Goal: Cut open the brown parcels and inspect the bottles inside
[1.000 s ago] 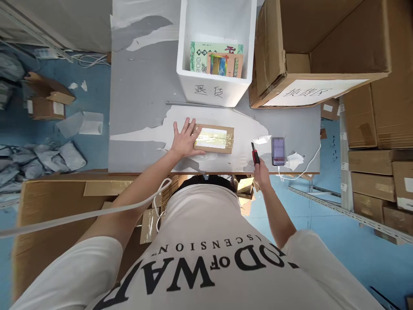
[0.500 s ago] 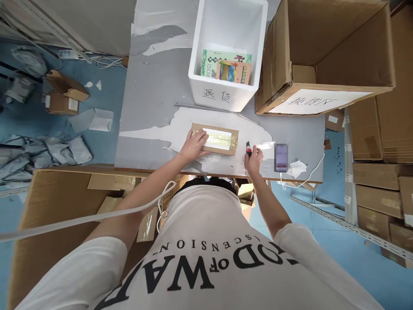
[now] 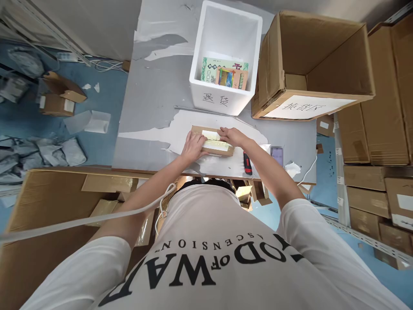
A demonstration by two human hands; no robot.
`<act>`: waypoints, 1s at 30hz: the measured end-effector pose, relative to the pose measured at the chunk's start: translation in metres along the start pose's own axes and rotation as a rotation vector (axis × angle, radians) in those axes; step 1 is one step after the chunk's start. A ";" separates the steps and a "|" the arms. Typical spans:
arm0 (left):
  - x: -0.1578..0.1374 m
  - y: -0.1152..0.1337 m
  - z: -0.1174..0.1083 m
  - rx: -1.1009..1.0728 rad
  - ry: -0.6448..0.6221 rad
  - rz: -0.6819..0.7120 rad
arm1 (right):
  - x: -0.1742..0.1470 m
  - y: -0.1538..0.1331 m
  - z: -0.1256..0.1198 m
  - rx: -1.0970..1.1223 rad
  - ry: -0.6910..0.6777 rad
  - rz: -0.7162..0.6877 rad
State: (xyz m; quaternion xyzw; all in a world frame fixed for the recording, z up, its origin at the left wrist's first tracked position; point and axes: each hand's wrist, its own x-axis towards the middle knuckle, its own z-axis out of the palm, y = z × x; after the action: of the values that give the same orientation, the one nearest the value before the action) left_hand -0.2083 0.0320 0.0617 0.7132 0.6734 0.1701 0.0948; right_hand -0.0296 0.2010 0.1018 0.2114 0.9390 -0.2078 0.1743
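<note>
A small, flat cardboard box [image 3: 217, 151] with a white label and shiny clear tape lies on the table in front of me. My left hand [image 3: 192, 147] holds its left end, fingers over the top and thumb towards the near side. At the far right corner, my right hand [image 3: 231, 136] has its fingers bent and closed on the box's edge; exactly what the fingertips pinch is hidden. Below my right forearm, a red and black box cutter [image 3: 247, 163] lies on the table, touched by neither hand.
Behind the small box stand a white foam box [image 3: 222, 98] with books inside and a large open carton [image 3: 271, 73]. A phone [image 3: 276, 156] and crumpled paper [image 3: 292, 168] lie at right on the grey table [image 3: 145, 94]. Another open carton [image 3: 51, 206] stands at my left.
My right hand has let go of the box cutter, leaving it on the table, and moved left and away from me onto the cardboard box. My left hand stays on the box's left end.
</note>
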 end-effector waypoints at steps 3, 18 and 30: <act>-0.004 0.007 0.000 0.069 0.053 0.033 | 0.001 0.002 0.001 -0.082 -0.016 -0.021; -0.087 0.042 0.018 0.078 -0.226 -0.041 | 0.015 0.024 -0.019 0.166 0.210 0.187; -0.079 0.046 0.000 0.103 -0.246 -0.042 | 0.024 0.019 0.012 0.140 0.565 0.451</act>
State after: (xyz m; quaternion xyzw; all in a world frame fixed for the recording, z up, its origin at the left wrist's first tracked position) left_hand -0.1684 -0.0501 0.0691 0.7183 0.6794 0.0443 0.1435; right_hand -0.0383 0.2190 0.0758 0.4737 0.8633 -0.1614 -0.0655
